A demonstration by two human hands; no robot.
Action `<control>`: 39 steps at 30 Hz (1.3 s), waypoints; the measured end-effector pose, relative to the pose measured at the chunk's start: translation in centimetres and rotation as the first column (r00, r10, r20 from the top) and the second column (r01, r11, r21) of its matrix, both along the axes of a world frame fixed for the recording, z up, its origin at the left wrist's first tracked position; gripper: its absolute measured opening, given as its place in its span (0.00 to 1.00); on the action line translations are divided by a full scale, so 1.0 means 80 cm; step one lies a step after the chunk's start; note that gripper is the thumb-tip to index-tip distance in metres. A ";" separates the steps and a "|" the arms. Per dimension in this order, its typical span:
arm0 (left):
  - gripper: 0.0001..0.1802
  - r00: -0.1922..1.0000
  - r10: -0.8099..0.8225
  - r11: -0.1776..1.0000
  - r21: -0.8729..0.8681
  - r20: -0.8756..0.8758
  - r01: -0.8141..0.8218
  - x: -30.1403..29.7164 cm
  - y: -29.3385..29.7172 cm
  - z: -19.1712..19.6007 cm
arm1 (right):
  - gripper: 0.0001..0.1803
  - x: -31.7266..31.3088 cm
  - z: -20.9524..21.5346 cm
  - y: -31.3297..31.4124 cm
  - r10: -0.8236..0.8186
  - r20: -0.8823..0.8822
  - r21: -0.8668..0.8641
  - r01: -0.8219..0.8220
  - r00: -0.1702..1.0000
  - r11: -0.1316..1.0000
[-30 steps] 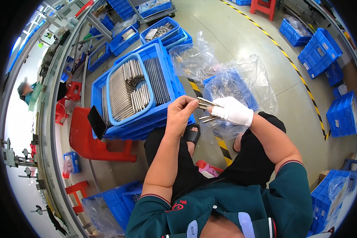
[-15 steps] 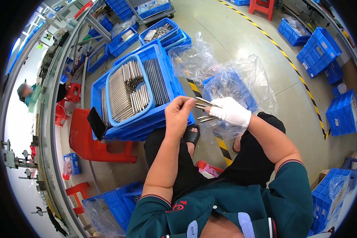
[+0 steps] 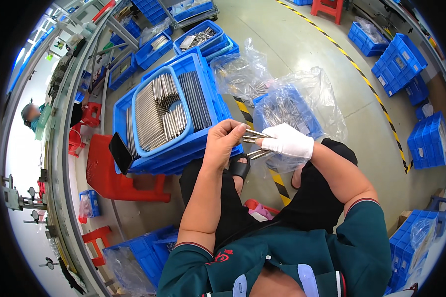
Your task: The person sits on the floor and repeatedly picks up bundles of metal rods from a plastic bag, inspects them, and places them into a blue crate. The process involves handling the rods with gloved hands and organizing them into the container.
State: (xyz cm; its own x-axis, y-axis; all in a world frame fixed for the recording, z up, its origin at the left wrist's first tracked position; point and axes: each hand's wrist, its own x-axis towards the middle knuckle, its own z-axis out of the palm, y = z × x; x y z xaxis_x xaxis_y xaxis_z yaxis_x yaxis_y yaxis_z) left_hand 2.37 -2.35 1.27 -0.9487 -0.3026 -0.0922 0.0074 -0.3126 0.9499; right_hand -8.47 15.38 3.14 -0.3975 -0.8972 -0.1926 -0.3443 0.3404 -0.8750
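Several slim silvery metal rods [image 3: 255,140] stick out from my right hand [image 3: 288,141], which wears a white glove and is closed round them. My bare left hand [image 3: 223,142] meets them from the left, thumb and forefinger pinched on the end of one rod. Just left of it, a light-blue oval basket [image 3: 140,143] holds neat rows of similar rods and sits in a stacked blue crate [image 3: 217,106]. Darker rods [image 3: 195,99] stand packed beside the basket. Beyond my right hand lies a plastic-lined blue bin [image 3: 309,121] of loose rods.
A black phone-like slab [image 3: 121,153] leans at the crate's near left corner. Beside it stands a red stool [image 3: 101,166]. Clear plastic bags [image 3: 243,64] spread over the floor. Blue crates [image 3: 399,64] line the right side. Another person [image 3: 32,116] is at the far left.
My hands stay nearly in place. The rods between them have shifted and fan out at a different angle, and my right fingers have moved slightly.
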 end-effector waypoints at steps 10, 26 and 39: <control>0.11 0.984 0.174 0.951 -0.253 -0.029 -0.175 -0.002 0.003 -0.003 | 0.21 -0.003 0.000 -0.004 -0.012 -0.015 0.025 0.013 1.000 1.000; 0.15 0.915 -0.400 0.916 -0.026 -0.047 0.399 -0.023 0.039 -0.014 | 0.09 0.026 -0.069 -0.007 0.099 0.771 -0.129 0.002 0.630 0.992; 0.19 0.994 0.016 0.515 0.851 0.108 -0.101 -0.066 0.080 -0.063 | 0.05 0.000 -0.035 -0.043 -0.096 0.871 -0.348 0.742 0.482 0.572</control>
State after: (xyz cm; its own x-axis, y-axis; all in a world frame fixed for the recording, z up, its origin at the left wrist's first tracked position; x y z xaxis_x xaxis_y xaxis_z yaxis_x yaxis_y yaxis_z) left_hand -2.88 4.04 -3.77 -0.9087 -0.0925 -0.4071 -0.0007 -0.9748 0.2229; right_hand -8.49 11.97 0.35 -0.7682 -0.6323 -0.1005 0.4935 -0.4848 -0.7221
